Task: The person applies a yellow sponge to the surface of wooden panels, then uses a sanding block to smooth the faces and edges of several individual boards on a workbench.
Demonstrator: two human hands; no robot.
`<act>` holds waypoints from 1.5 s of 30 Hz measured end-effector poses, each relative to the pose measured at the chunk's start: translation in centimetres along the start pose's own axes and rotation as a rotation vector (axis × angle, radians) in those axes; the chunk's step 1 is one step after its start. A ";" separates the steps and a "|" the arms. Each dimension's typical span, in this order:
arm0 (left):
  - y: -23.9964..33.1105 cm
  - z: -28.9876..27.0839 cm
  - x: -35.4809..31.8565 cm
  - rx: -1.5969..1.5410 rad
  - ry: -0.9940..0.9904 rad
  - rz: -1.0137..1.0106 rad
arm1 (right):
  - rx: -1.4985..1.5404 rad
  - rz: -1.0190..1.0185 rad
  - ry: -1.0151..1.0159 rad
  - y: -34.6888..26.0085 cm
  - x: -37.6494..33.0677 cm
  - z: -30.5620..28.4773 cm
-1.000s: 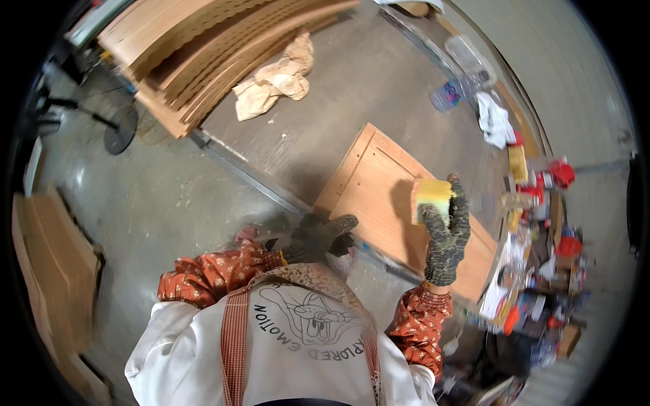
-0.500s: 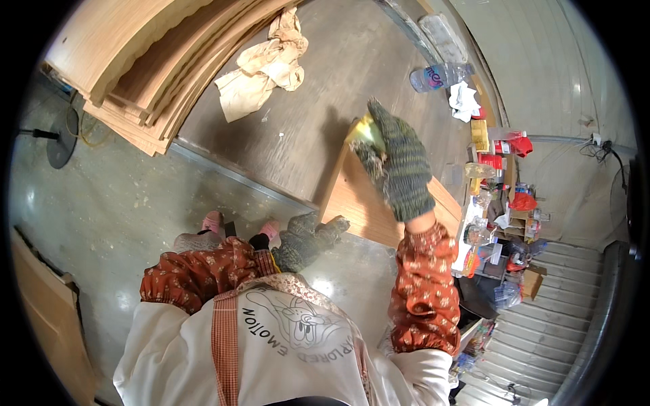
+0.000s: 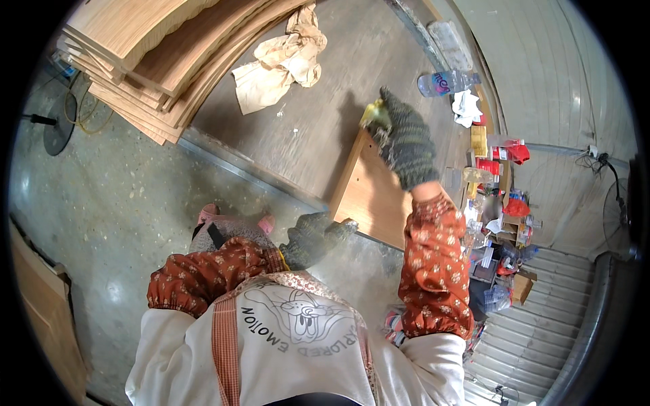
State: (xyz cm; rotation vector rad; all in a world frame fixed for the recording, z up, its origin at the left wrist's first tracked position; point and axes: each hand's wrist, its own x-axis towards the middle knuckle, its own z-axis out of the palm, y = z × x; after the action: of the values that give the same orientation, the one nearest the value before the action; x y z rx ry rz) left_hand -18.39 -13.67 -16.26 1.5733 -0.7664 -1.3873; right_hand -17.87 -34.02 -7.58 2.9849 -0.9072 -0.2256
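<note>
A light-brown wooden board (image 3: pixel 372 193) lies at the near edge of the worktable, its front corner by my left hand. My left hand (image 3: pixel 311 240), in a dark grey knitted glove, grips that near corner with its fingers closed on the edge. My right hand (image 3: pixel 406 142), in a matching glove, is closed around a small yellowish block (image 3: pixel 372 114) just beyond the board's far corner. Most of the block is covered by the fingers, so its exact kind does not show. Whether it touches the board is unclear.
Curved wooden panels (image 3: pixel 183 61) are stacked at the far left of the worktable (image 3: pixel 264 145). Crumpled brown paper (image 3: pixel 281 64) lies beside them. A plastic bottle (image 3: pixel 447 82) and white tissue (image 3: pixel 467 108) sit along the right side, near red packages and clutter. A fan (image 3: pixel 615 216) stands at far right.
My right hand has moved away from me with the yellowish block, from the board's far end to just past its corner. My left hand stays at the near corner. The whole view has shifted slightly.
</note>
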 end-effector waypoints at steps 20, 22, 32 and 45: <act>-7.6 -3.1 -1.4 0.452 -0.065 0.459 | 0.068 -0.107 0.151 -3.2 -7.7 0.0; -10.2 -2.8 -0.9 0.138 -0.053 0.284 | -0.107 -0.153 0.134 -5.3 -11.9 0.3; -15.4 -5.2 0.0 0.784 0.109 0.862 | -0.001 -0.147 0.192 -8.3 -14.8 0.8; -11.1 -6.8 -0.8 -0.203 -0.006 0.069 | 0.215 -0.045 0.403 -8.9 -20.1 8.1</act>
State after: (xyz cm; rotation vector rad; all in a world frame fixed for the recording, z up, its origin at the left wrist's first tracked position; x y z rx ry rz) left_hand -13.02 -6.83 -26.01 1.3736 -0.6549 -1.3744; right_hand -30.62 -15.22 -13.43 3.0627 -0.8616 0.4865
